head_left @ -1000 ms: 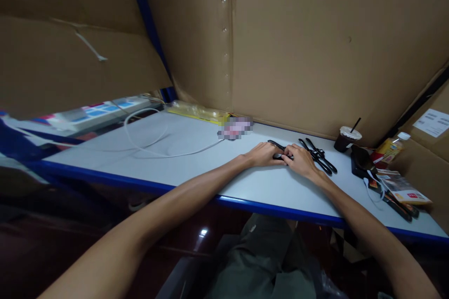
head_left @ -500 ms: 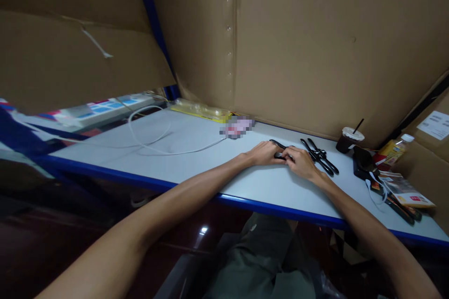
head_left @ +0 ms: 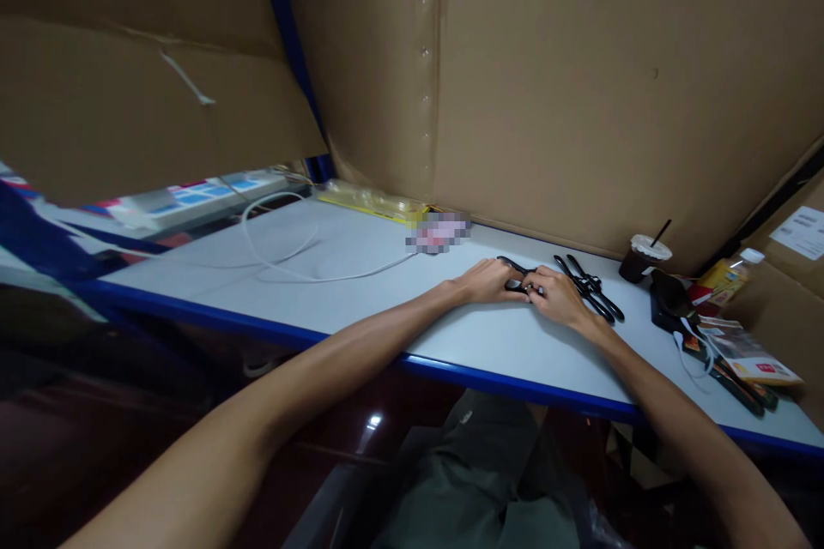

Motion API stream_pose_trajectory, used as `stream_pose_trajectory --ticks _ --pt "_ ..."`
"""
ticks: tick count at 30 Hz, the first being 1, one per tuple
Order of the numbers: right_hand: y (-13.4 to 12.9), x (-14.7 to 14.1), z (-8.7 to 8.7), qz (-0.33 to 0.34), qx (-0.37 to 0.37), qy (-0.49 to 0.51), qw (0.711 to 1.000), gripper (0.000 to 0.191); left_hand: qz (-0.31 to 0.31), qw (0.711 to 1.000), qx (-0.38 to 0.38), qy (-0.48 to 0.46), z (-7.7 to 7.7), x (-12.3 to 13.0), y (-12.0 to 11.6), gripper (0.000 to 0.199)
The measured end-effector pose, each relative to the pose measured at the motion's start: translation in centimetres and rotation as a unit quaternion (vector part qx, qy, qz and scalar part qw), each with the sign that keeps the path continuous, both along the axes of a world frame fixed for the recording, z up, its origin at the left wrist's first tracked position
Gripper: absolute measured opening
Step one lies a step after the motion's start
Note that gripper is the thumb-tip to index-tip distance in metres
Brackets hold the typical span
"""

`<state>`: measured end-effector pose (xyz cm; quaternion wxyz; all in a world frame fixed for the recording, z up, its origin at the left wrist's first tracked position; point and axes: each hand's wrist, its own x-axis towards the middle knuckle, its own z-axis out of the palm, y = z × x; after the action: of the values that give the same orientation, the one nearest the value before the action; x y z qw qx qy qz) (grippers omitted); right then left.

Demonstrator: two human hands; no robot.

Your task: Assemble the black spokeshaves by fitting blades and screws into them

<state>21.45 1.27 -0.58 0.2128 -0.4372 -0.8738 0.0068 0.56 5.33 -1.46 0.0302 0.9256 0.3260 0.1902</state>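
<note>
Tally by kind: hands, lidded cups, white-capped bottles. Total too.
Hands: 2 (left hand and right hand, both on black tool parts)
Lidded cups: 1 (dark drink cup)
White-capped bottles: 1 (yellowish bottle)
Total: 4

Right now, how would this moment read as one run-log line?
left hand: holding black tool | right hand: touching same tool | beside right hand: black X-shaped tool on table | table right: lidded drink cup
</note>
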Motion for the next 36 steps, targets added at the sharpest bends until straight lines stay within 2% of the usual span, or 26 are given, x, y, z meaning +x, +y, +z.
stream_pose_trajectory --ticks 5,10,13,17,21,25,29,36 --pt "-0.26 -0.24 0.24 -0.017 -0.007 0.03 0.999 0.008 0.003 1.0 -0.008 0.001 0.2 -0.05 -0.09 0.043" --pt "-0.26 -0.74 0.03 -0.087 0.001 0.045 0.995 0.01 0.003 1.0 -0.01 0.006 0.27 -0.09 -0.1 0.045" --pt "-0.26 -0.87 0.07 -0.1 0.008 0.037 0.994 0.012 0.006 1.0 -0.01 0.01 0.26 -0.08 -0.11 0.044" --pt "-0.14 -0.59 0.08 -0.073 0.01 0.023 0.997 0.01 0.004 1.0 -0.011 0.005 0.16 -0.08 -0.02 0.045" --pt "0.0 -0.14 -0.03 -0.033 0.017 0.017 0.999 0.023 0.0 1.0 -0.008 0.001 0.06 -0.14 0.09 0.046" --pt "0.01 0.04 -0.03 -0.014 0.018 0.018 1.0 0.017 -0.004 1.0 -0.007 -0.004 -0.06 -0.16 0.18 0.044" --pt "-0.05 -0.1 -0.01 -0.015 0.011 0.028 0.999 0.011 -0.003 1.0 -0.013 -0.006 -0.08 -0.13 0.17 0.043" --pt "-0.33 -0.47 0.04 -0.033 0.012 0.037 0.999 0.01 0.007 1.0 -0.012 0.0 0.15 -0.09 -0.03 0.043"
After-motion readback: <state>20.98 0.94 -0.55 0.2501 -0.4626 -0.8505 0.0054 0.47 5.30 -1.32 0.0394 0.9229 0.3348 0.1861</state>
